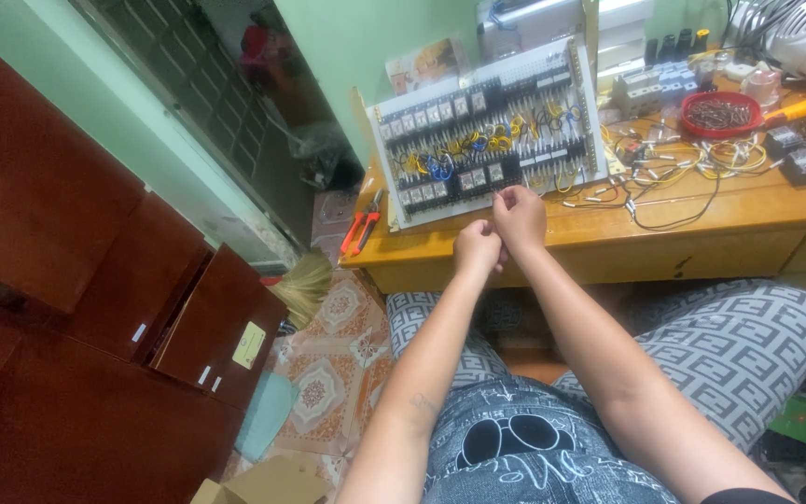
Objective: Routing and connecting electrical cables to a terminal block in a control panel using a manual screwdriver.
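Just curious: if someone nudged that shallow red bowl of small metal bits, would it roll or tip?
The shallow red bowl looks wide and low, so it would probably slide, not tip. Its loose metal pieces would likely shift or spill, adding some weight.

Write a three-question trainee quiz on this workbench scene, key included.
1. True or false: both hands are raised in front of the white wiring panel.
2. Which tool lies on the wooden table left of the panel? A) orange-handled pliers B) hammer C) saw
3. What colour is the round dish of small parts at the back?

Key: 1. True: left hand and right hand are close together before it. 2. A, the pliers. 3. Red.
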